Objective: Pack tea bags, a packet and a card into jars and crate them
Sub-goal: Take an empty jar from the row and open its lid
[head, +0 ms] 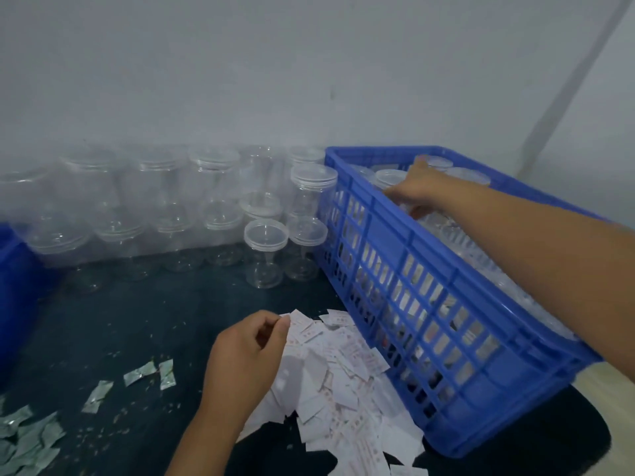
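My left hand (245,352) hovers over a heap of small white cards (347,383) on the dark table and pinches one card (295,321) between thumb and forefinger. My right hand (417,188) reaches into the blue crate (446,324) and grips a clear lidded jar (421,214) at its far end. Other lidded jars (390,176) stand in the crate, and filled jars show through its slatted wall. Silvery packets (151,372) lie at the lower left.
Several empty clear jars with lids (266,252) stand stacked in rows against the white wall. Another blue bin (15,297) shows at the left edge. The dark table surface (137,321) between jars and packets carries small crumbs.
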